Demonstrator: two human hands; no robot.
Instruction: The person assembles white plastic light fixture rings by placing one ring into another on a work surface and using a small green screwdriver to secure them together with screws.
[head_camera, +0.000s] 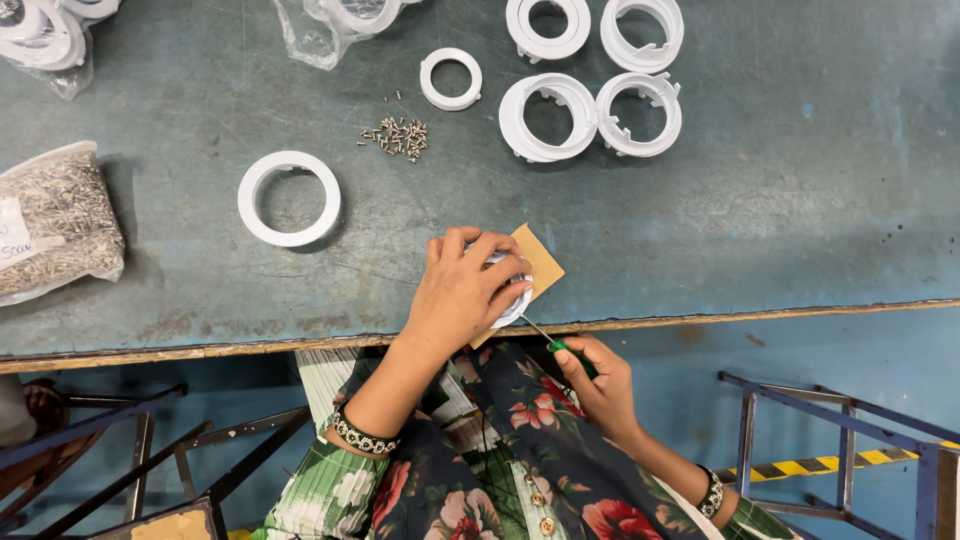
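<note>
My left hand (462, 290) presses down over a small white plastic part (516, 296), which rests on a tan cardboard square (540, 262) near the table's front edge. My right hand (598, 385) grips a green-handled screwdriver (562, 349) below the edge, with its thin shaft angled up and left into the white part. Most of the part is hidden under my fingers.
A white ring (289, 198) lies to the left, a heap of small screws (398, 136) and a smaller ring (451, 78) behind. Several white ring housings (592, 112) sit at the back. A bag of screws (52, 222) lies far left. Metal frames (840, 440) stand below the table (760, 220).
</note>
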